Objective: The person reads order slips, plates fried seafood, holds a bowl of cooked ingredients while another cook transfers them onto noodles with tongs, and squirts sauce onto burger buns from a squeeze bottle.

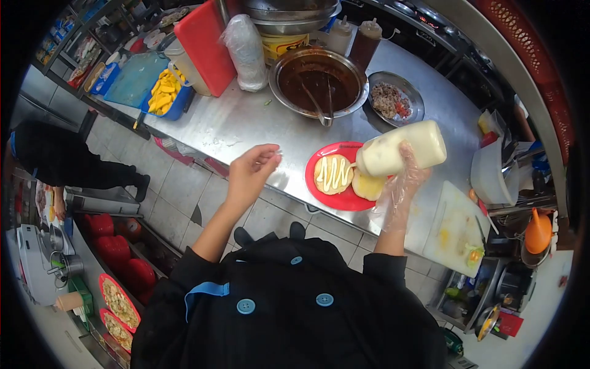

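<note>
My right hand [413, 175], in a clear plastic glove, grips a squeeze bottle [402, 149] of pale cream-coloured sauce. The bottle is tipped on its side, its nozzle over a red plate [318, 195] near the counter's front edge. Two bun halves lie on that plate. White zigzag sauce covers the left bun half [334, 174]; the right bun half [369, 186] looks yellowish and is partly hidden under the bottle. Left of the plate, my bare left hand [253, 171] hovers with thumb and fingers pinched together. Something small and clear shows at its fingertips, too small to name.
A metal bowl of dark sauce [286, 101] with tongs stands behind the plate, beside a metal dish of chopped food [413, 92]. A cutting board [439, 237] lies to the right. A blue container of yellow pieces [178, 106] sits left. Another person [61, 150] stands at far left.
</note>
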